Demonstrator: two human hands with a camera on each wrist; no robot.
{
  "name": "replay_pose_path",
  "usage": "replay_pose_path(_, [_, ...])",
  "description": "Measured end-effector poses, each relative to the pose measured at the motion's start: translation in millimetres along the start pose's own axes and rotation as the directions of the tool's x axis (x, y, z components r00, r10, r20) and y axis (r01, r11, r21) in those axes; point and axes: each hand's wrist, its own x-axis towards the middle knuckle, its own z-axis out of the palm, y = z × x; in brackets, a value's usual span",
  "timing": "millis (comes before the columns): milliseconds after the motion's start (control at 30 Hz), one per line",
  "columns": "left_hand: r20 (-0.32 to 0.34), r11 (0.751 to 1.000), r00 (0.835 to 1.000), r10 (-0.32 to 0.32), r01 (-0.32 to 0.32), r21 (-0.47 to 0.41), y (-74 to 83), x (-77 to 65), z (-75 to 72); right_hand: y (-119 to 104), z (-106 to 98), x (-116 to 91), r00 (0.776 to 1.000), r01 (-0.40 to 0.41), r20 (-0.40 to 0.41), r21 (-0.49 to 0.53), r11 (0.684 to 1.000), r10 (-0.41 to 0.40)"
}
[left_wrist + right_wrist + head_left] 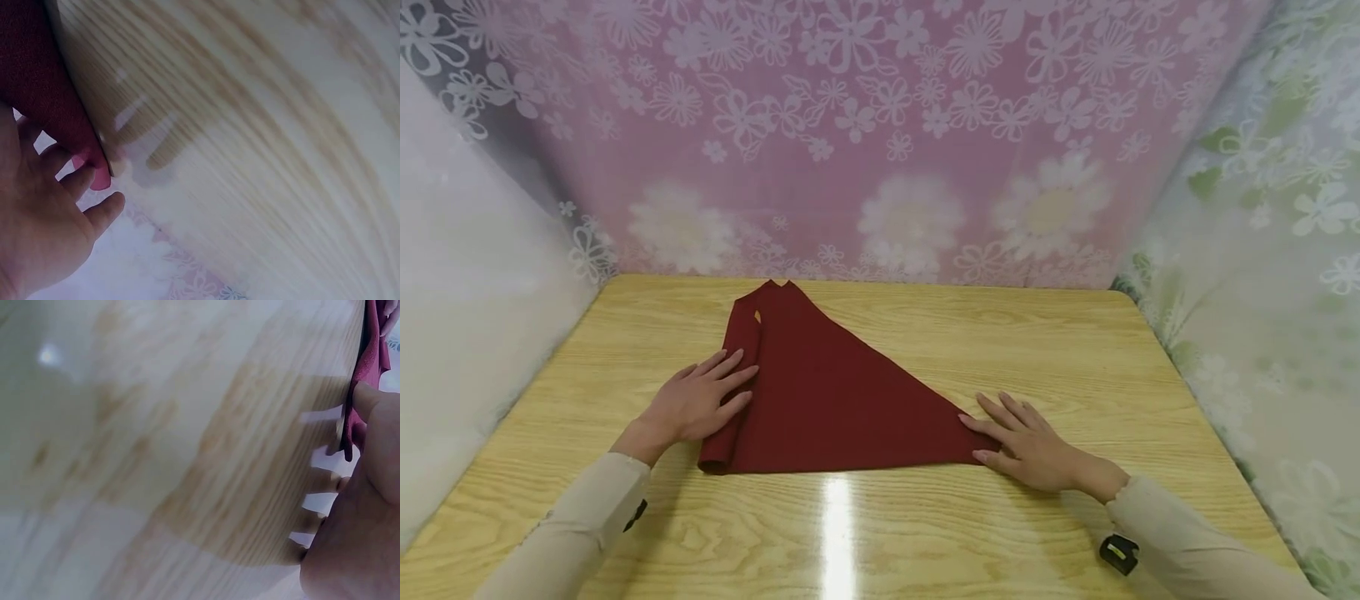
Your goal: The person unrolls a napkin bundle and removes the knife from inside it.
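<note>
A dark red piece of cloth point(842, 392) lies flat on the wooden table, with its left side folded or rolled over into a narrow strip. My left hand point(700, 400) rests on that strip, fingers extended and a little spread. At the cloth's pointed right corner, my right hand point(1030, 446) touches the fabric with spread fingers. The left wrist view shows the cloth edge point(44, 81) beside the left fingers. In the right wrist view, the red corner point(369, 375) is under the thumb and part of the hand.
The wood-grain table point(925, 533) has a bright light reflection near its front. A pink floral curtain point(812, 167) hangs behind it, with pale floral sheets at both sides. A black device point(1118, 553) sits at the right wrist.
</note>
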Motion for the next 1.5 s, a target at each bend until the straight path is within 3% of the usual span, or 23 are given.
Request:
replay_pose_path(333, [0.010,1.000,1.000,-0.007,0.007,-0.003,-1.5,-0.6,4.9,-1,-1,0,1.000,-0.013,0.011,0.014,1.000,0.013])
replay_pose_path(600, [-0.126,0.998,0.990,0.059,-0.062,-0.017,14.8,7.3,-1.5,-1,-3,0,1.000,-0.024,0.017,0.014,1.000,0.024])
replay_pose_path(767, [-0.128,0.996,0.987,0.093,-0.093,0.010,19.7,13.3,-2.4,-2,-3,0,0.999,-0.031,0.022,0.024,0.999,0.030])
replay_pose_path(1500, [-0.093,1.000,0.996,-0.004,0.004,-0.001,12.0,16.3,3.2,0,0,-1,0.998,-0.052,0.029,0.035,0.998,0.051])
